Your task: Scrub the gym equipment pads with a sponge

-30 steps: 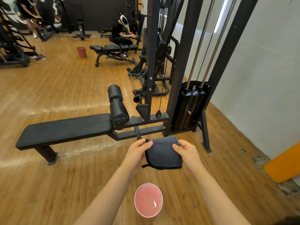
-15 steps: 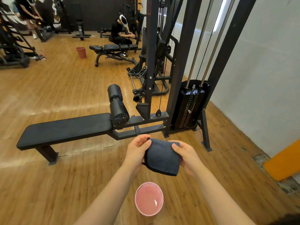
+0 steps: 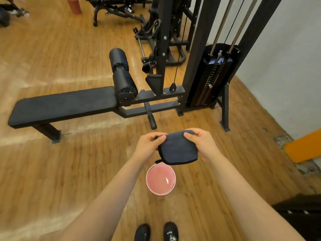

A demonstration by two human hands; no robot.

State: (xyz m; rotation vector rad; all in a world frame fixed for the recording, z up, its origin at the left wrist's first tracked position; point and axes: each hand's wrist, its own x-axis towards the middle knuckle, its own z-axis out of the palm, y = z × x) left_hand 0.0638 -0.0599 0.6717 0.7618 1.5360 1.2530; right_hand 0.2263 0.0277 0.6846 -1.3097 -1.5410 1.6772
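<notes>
Standing on a glossy wooden plank floor [image 3: 52, 171] in a gym, I hold a folded dark blue-grey cloth pad with black edging [image 3: 178, 150] in front of me, both hands at its upper edge. My left hand [image 3: 149, 146] pinches the top left corner between thumb and curled fingers; my right hand [image 3: 203, 145] grips the top right corner, thumb on the near face and fingers wrapped behind it. The cloth hangs above and just past the far rim of a round pink plastic bucket holding liquid [image 3: 161, 179], which sits on the floor ahead of my black shoes [image 3: 157, 232]. Beyond my hands stands a long flat black padded bench seat [image 3: 64, 105] on a dark metal frame, with a black cylindrical roller pad [image 3: 121, 75] at its right end. To the right rises a black cable machine with a weight stack [image 3: 212, 75], set against a white wall [image 3: 286, 66].
</notes>
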